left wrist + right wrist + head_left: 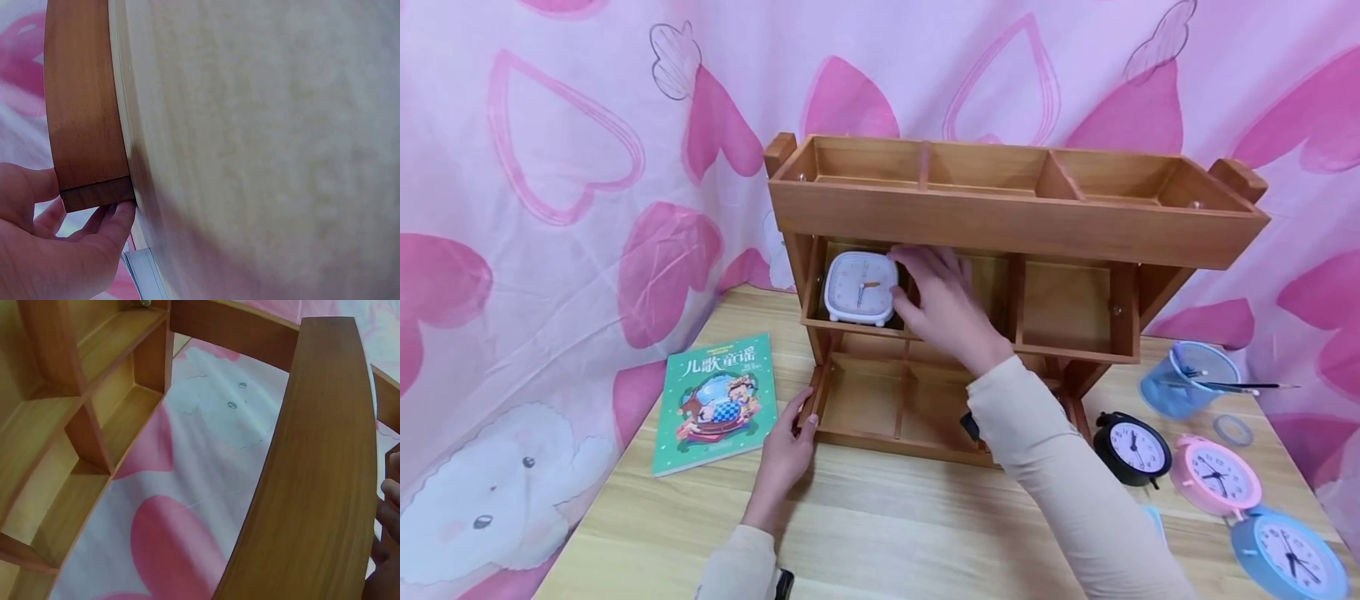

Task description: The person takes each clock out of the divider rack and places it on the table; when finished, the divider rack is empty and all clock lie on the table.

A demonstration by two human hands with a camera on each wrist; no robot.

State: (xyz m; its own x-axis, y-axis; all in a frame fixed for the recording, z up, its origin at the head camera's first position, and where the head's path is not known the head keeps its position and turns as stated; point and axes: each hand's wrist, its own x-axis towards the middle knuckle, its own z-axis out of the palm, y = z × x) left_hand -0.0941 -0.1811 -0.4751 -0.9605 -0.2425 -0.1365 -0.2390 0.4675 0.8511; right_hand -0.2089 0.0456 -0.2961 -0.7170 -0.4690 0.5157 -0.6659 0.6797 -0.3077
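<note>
A white alarm clock stands upright in the left compartment of the middle tier of a brown wooden shelf. My right hand reaches into that tier and touches the clock's right side with thumb and fingertips. Only part of the right hand shows at the edge of the right wrist view, behind a wooden board. Low at the shelf's left side, my left hand holds the bottom corner. The left wrist view shows the left hand's thumb and fingers on either side of the wooden end.
A green book lies left of the shelf. To the right are black, pink and blue alarm clocks, a blue mesh pen cup and a tape roll. A pink heart-patterned curtain hangs around the table.
</note>
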